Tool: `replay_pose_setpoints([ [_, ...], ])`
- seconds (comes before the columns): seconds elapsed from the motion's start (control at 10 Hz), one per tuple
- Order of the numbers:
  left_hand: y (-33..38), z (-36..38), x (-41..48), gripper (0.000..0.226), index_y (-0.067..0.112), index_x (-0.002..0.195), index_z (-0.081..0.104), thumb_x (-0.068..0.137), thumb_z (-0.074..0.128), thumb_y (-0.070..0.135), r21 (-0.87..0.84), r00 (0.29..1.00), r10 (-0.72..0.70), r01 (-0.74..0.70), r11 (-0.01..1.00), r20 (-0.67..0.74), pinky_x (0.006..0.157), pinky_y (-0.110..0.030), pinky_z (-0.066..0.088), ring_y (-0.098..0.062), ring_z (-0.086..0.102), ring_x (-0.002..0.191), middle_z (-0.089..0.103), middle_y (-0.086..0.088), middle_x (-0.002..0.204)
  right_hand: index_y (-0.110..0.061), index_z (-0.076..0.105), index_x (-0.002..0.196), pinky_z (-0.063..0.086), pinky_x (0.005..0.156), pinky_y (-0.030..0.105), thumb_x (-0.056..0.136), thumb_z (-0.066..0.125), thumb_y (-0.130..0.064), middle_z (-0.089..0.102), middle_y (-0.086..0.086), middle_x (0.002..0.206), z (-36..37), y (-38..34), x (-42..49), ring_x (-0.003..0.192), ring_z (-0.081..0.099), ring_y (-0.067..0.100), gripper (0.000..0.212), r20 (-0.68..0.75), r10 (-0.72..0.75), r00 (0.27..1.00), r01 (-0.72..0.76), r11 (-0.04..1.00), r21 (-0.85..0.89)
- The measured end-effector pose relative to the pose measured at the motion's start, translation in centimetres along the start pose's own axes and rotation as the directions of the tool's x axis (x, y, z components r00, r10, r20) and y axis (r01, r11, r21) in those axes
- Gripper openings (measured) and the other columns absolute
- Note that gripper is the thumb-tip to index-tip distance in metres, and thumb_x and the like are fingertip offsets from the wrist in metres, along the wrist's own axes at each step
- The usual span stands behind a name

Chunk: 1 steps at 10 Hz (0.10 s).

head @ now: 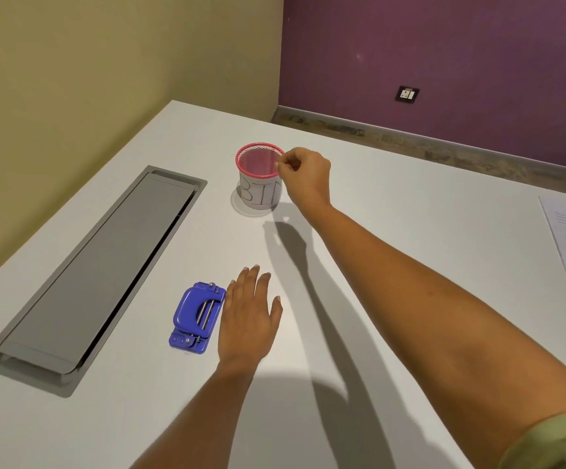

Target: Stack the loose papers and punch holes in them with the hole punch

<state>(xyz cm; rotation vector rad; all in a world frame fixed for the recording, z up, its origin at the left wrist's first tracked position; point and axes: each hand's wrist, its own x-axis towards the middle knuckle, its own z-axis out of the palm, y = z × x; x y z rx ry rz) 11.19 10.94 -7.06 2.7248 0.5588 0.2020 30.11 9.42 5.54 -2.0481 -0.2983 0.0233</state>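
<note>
Blue hole punch [196,319] lies just beside the flat, open left hand [248,319]; right hand [305,176] pinches shut at the bin [260,177] rim

Single head view: we look down and forward from above near edge of white table [393,265], angled toward far room corner. Both forearms reach in from near edge, close beneath us. Wide angle; table's right part cut off at frame edge.
</note>
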Motion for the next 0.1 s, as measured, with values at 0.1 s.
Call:
replay_pose_setpoints([
  [0.1, 0.16, -0.11, -0.04, 0.048, 0.017, 0.14, 0.033, 0.095, 0.031, 0.033, 0.041, 1.0, -0.008, 0.008, 0.999, 0.004, 0.118, -0.035, 0.011, -0.018, 0.021, 0.143, 0.029, -0.003, 0.152, -0.002, 0.07, 0.086, 0.048, 0.07, 0.025, 0.084, 0.055, -0.004, 0.071, 0.014, 0.086, -0.86, 2.42, -2.69, 0.081, 0.064, 0.024, 0.015, -0.003, 0.009, 1.0, -0.009, 0.999, -0.051],
])
